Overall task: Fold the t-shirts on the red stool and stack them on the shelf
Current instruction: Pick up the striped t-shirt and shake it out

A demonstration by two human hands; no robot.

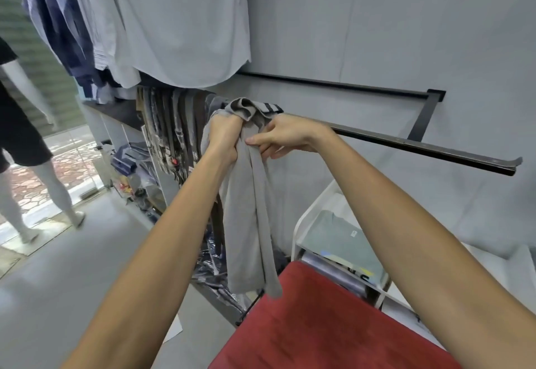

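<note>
Grey t-shirt (246, 194) held up in mid-air at centre, bunched at its top, hanging in long folds with the lowest tip just above the far left corner of the red stool (319, 325). Left hand (223, 134) clenched in a fist round the bunched top; right hand (285, 136) just beside it, thumb and fingers pinching a fold of the same cloth. Stool cushion bare, filling the near right. White shelf (297, 223) just beyond the stool on the right, rounded rim toward the shirt, with a folded green t-shirt (339, 238) lying on it. Black rail (420, 145) jutting out from the grey wall behind the hands, free end far right. Open grey floor (72, 267) to the near left. Hanging shirts (174, 21) overhead at far left, a row of darker clothes (174, 131) below them. Mannequin legs (58, 189) by the glass doorway at far left.
</note>
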